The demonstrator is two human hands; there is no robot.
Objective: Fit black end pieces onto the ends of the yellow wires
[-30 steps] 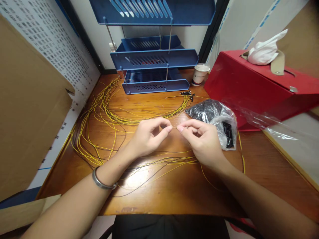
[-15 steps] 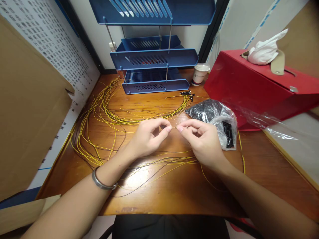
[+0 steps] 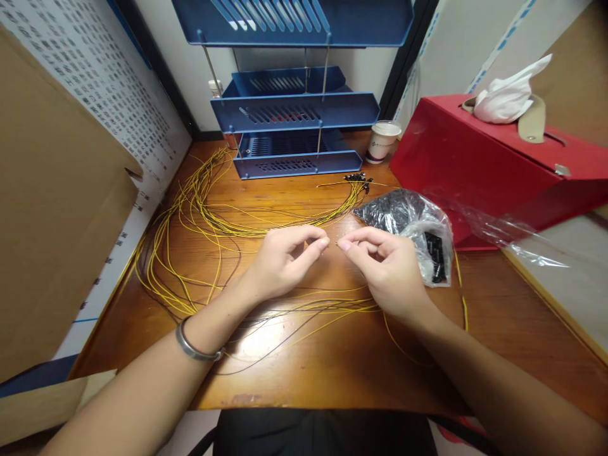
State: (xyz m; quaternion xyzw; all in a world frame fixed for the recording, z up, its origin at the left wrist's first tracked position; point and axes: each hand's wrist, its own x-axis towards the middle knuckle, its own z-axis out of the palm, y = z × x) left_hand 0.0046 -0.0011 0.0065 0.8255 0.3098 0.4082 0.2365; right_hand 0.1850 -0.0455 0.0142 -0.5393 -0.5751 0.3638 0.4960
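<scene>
Tiny yellowish-brown sliver [image 3: 337, 242], prob. a wire end, at 9 o'clock off your right hand's [image 3: 392, 266] grip

R grip's pinched shut on it, thumb vs. index, tip poking out w/ its long axis approx. 9–3 o'clock. Your left hand [image 3: 287, 259] has thumb & index closed tip to tip; can't tell if that grip has anything. Sliver's at L's 3 o'clock, small gap b/w; R is nearer, since it's holding it.

Hard to make out: what the sliver is exactly. Rest of it's hidden in R's fingers. Loose thin yellow and dark wires [image 3: 327, 306] on the brown wooden worktop [image 3: 294, 392], 6 o'clock of both hands, run out of sight under R; can't trace if any is yours. Clear plastic bag of black parts [image 3: 403, 212], R fingertips' 2 o'clock: contents blurred by glare.
</scene>
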